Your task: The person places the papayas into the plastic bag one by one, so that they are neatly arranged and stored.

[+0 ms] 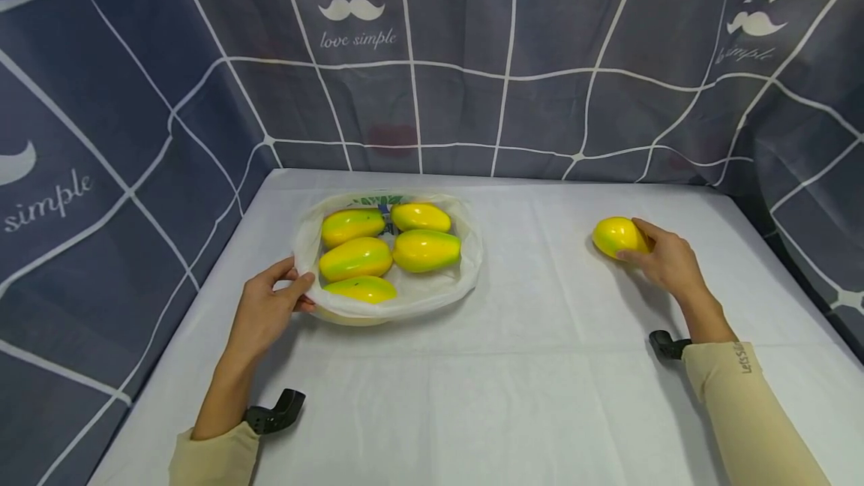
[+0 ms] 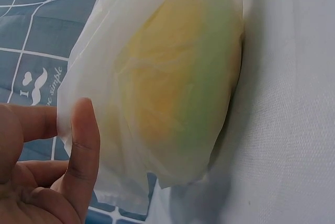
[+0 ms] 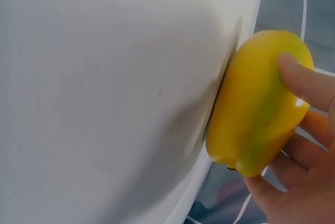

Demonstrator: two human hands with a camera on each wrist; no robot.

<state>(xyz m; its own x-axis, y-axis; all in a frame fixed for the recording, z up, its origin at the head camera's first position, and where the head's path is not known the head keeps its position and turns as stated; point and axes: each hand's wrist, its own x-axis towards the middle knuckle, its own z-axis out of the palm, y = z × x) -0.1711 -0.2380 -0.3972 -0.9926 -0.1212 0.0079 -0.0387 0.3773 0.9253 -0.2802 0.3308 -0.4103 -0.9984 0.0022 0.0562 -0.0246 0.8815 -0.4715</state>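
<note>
A white plastic bag point(image 1: 432, 306) lies with its mouth spread wide at the left of the table. Inside it rest several glossy yellow-green papayas point(image 1: 355, 259). My left hand point(image 1: 266, 306) pinches the bag's left rim between thumb and fingers. Up close in the left wrist view, one papaya point(image 2: 172, 72) shows through the thin plastic point(image 2: 86, 62). Over at the right, my right hand point(image 1: 668, 257) grips a single papaya point(image 1: 616, 237), thumb on one side and fingers on the other. That papaya point(image 3: 256, 98) is right at the tabletop in the right wrist view.
A white cloth point(image 1: 513, 396) covers the table. Dark grey curtains point(image 1: 466, 111) with white grid lines stand behind it and along the left and right sides. Each wrist wears a black camera mount point(image 1: 275, 412), below beige sleeves point(image 1: 749, 403).
</note>
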